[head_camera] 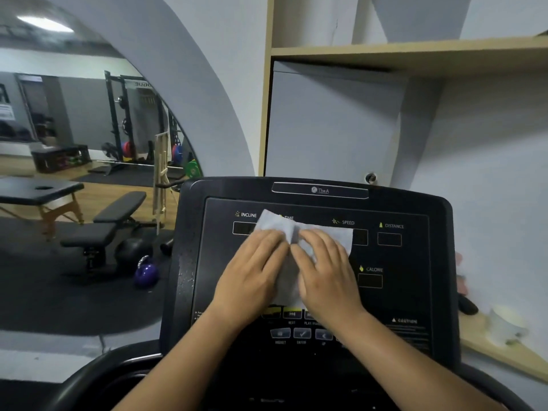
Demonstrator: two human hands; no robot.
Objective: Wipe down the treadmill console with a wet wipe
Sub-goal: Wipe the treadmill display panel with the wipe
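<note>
The black treadmill console (pixel 394 292) fills the lower middle of the head view, with labels for incline, time, speed, distance and calorie. A white wet wipe (pixel 278 225) lies spread over its upper middle, covering the time display. My left hand (pixel 252 271) presses flat on the wipe's left half. My right hand (pixel 326 271) presses flat on its right half, fingers spread. The two hands lie side by side, nearly touching. Wet droplets show on the console's left bezel (pixel 186 274). Rows of buttons (pixel 302 333) sit just below my wrists.
A mirror on the left reflects a gym: a massage table (pixel 38 194), a weight bench (pixel 112 221), a purple kettlebell (pixel 145 272) and a squat rack (pixel 130 120). A wooden shelf (pixel 415 51) hangs above. A white cup (pixel 504 324) stands on a ledge at right.
</note>
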